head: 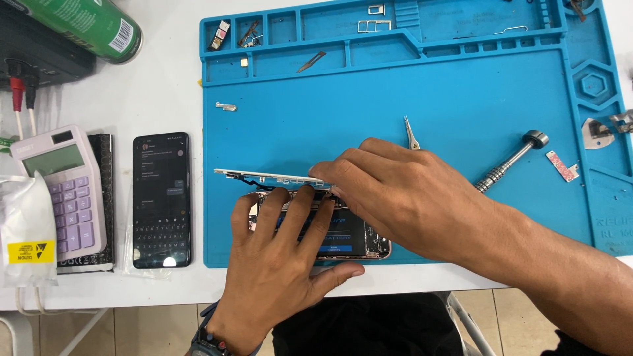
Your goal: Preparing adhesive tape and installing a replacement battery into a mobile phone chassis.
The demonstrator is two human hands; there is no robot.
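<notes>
At lower centre of the frame, the opened metal-framed phone body (343, 240) is pressed flat under the spread left hand (280, 264). The thin white screen panel (264, 176) is pinched by the right hand (402, 198) fingers; the dark flex cable (254, 184) could be torn if lifted further.

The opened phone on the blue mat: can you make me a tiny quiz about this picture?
1. True or false: the left hand rests on the opened phone.
2. What do the right hand fingers pinch? A) lifted screen panel B) screwdriver C) calculator
3. Which side of the blue mat is the lit black phone on?

Key: 1 true. 2 A. 3 the left side, off the mat.
</notes>
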